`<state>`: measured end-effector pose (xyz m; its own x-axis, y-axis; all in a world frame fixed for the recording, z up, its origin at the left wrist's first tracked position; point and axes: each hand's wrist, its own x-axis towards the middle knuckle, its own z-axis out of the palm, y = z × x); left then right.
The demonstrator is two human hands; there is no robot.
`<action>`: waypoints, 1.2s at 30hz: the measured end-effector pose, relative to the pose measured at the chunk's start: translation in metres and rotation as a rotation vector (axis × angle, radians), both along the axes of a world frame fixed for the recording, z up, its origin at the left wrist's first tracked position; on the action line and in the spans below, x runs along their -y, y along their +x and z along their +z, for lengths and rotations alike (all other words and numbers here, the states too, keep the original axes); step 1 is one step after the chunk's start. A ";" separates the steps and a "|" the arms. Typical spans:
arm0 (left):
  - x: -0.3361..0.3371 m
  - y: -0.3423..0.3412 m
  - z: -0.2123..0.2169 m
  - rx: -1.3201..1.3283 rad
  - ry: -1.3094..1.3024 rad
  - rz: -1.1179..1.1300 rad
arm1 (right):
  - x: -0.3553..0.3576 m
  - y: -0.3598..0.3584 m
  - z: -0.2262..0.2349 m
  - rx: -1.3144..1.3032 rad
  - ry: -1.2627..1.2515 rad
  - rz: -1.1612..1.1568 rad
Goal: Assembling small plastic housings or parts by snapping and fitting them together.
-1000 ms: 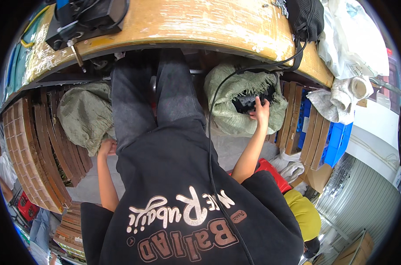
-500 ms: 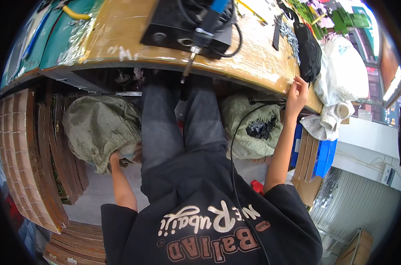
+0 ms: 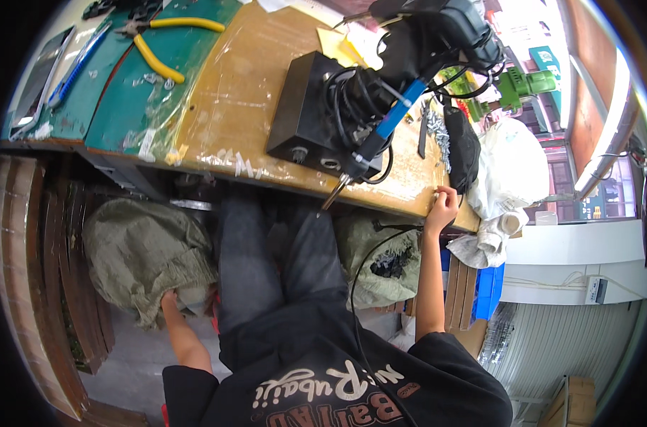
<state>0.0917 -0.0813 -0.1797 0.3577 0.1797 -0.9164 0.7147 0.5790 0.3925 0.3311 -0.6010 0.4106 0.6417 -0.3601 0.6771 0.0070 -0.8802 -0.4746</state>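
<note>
My left hand (image 3: 168, 297) reaches into a grey-green woven sack (image 3: 142, 249) beside my left leg. The sack's folds cover its fingers, so their state is hidden. At the front right edge of the wooden workbench (image 3: 227, 92), my right hand (image 3: 443, 206) rests with the fingers curled together. Whether something small lies between those fingertips, I cannot make out. Just behind it lie a black pouch (image 3: 461, 146) and a heap of small grey metal pieces (image 3: 438, 135). A soldering iron with a blue and black handle (image 3: 387, 124) leans over a black box (image 3: 295, 114), its tip past the bench edge.
Yellow-handled pliers (image 3: 156, 60) and a blue pen-like tool (image 3: 78, 65) lie on the green mat (image 3: 135, 99). A second sack (image 3: 373, 274) with dark contents stands right of my legs. Brown panels (image 3: 32, 285) stand at left. A black cable (image 3: 355, 285) crosses my front.
My view has tilted up and shifted, showing more of the bench top and the pliers. My left hand stays in the sack; my right stays at the bench edge, fingers more curled.
</note>
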 end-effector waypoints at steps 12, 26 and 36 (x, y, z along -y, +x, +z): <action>-0.034 0.093 -0.002 0.072 -0.013 -0.097 | 0.006 0.002 -0.007 -0.024 0.078 -0.020; -0.062 0.100 0.039 -0.108 0.045 -0.294 | -0.003 0.009 -0.009 0.027 0.072 0.018; -0.036 0.093 0.151 -0.221 0.170 -0.453 | 0.003 0.004 -0.007 0.021 0.132 0.020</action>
<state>0.1847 -0.0457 -0.0289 0.2356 0.2048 -0.9500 0.9546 0.1348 0.2658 0.3352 -0.6039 0.4034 0.6357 -0.4345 0.6380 0.0352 -0.8093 -0.5863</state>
